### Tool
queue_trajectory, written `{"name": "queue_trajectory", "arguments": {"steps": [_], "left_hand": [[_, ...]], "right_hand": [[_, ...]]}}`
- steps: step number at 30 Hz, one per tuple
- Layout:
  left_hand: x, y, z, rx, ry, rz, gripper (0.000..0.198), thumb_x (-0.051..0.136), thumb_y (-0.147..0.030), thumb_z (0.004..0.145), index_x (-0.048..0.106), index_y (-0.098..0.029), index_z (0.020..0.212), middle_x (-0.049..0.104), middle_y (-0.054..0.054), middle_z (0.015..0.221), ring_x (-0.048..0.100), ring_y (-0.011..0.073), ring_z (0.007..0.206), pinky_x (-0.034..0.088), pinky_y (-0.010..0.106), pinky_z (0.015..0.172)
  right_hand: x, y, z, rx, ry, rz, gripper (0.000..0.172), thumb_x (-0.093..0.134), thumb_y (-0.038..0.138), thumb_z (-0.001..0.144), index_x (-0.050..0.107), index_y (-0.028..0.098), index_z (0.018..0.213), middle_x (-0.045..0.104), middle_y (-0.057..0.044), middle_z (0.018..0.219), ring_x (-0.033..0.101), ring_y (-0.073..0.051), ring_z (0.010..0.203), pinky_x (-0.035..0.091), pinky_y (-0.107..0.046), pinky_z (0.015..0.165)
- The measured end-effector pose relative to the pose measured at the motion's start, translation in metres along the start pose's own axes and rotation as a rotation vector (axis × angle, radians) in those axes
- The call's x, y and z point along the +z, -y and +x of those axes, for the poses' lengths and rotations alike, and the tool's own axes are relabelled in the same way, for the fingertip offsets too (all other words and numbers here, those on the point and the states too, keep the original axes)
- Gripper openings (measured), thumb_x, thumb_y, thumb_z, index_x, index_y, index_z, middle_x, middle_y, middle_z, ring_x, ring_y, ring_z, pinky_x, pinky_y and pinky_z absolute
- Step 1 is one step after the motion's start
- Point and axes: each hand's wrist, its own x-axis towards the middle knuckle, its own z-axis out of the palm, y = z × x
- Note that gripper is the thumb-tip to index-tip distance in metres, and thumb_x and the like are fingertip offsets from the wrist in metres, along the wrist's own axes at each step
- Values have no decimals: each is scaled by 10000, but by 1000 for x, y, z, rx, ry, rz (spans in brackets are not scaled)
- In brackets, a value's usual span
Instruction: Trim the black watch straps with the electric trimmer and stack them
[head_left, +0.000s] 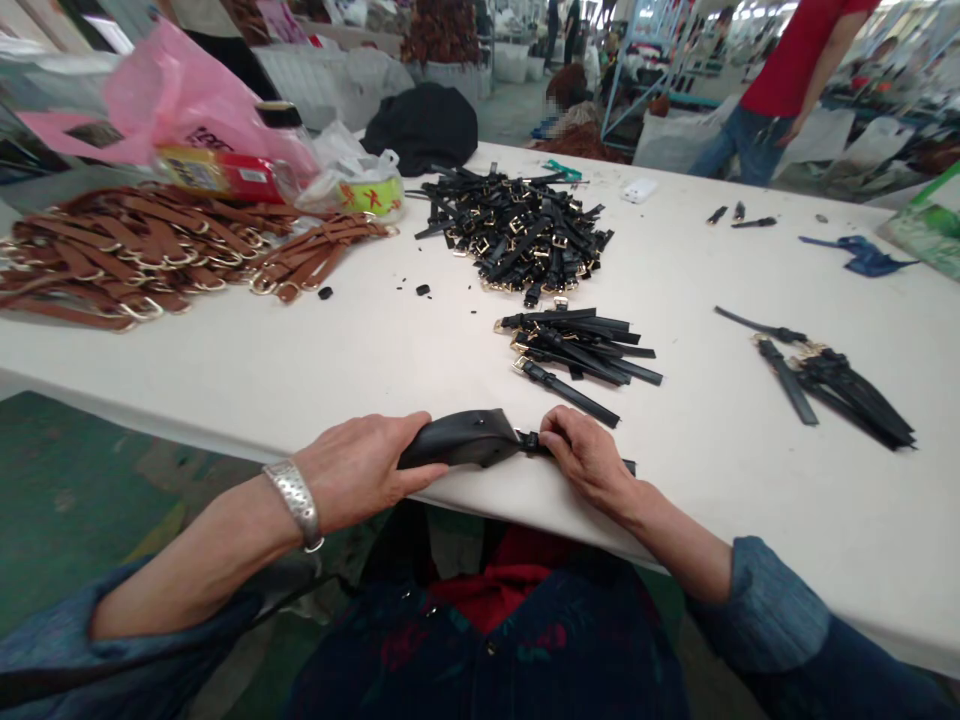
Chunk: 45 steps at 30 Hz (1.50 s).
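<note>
At the table's front edge, my left hand is wrapped round a smooth black object. It is elongated and bulging, with a small dot on its side; its kind is unclear. The object's right end meets a short black strap, pinched between the fingers of my right hand. The strap's tail shows beyond my right hand, and the fingers hide its middle. Just behind lies a small bunch of black buckle straps, with one strap apart in front.
A heap of black buckle straps lies behind; brown straps are piled at left near a pink bag. More black straps and a blue cloth strip lie at right. A person stands beyond the table.
</note>
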Motion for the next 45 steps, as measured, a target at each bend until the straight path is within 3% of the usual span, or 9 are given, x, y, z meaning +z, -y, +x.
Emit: {"name": "queue_trajectory", "arguments": {"steps": [11, 20, 29, 33, 45], "left_hand": [[-17, -26, 20, 67, 0, 80, 452, 418, -604, 768, 582, -228, 959, 673, 65, 767, 609, 213, 676, 379, 297, 586], [-22, -10, 11, 65, 52, 128, 391, 432, -584, 765, 573, -244, 896, 630, 43, 665, 576, 195, 590, 348, 293, 536], [-34, -27, 28, 92, 34, 186, 448, 464, -593, 741, 617, -224, 944, 651, 69, 724, 616, 246, 696, 408, 325, 624], [-32, -26, 36, 124, 7, 128, 446, 463, -582, 749, 619, -219, 958, 677, 72, 812, 614, 221, 732, 409, 305, 645], [-21, -5, 26, 77, -5, 66, 468, 425, -610, 768, 596, -212, 943, 665, 61, 718, 597, 205, 625, 368, 287, 547]], "right_hand": [[1, -1, 4, 79, -61, 20, 97, 434, 238, 861, 515, 216, 812, 549, 18, 710, 485, -127, 641, 349, -235, 627], [0, -1, 2, 122, -123, 162, 90, 467, 231, 841, 531, 210, 780, 583, 29, 663, 512, -122, 631, 366, -230, 634], [2, -3, 1, 126, -205, 231, 103, 454, 221, 836, 528, 206, 765, 571, 21, 674, 516, -125, 634, 382, -236, 645], [3, -5, 1, 119, -204, 222, 100, 455, 230, 838, 532, 206, 779, 569, 19, 681, 520, -126, 634, 390, -239, 646], [1, -9, -5, 128, -212, 299, 93, 462, 228, 833, 536, 199, 785, 603, 14, 696, 538, -125, 652, 403, -242, 661]]}}
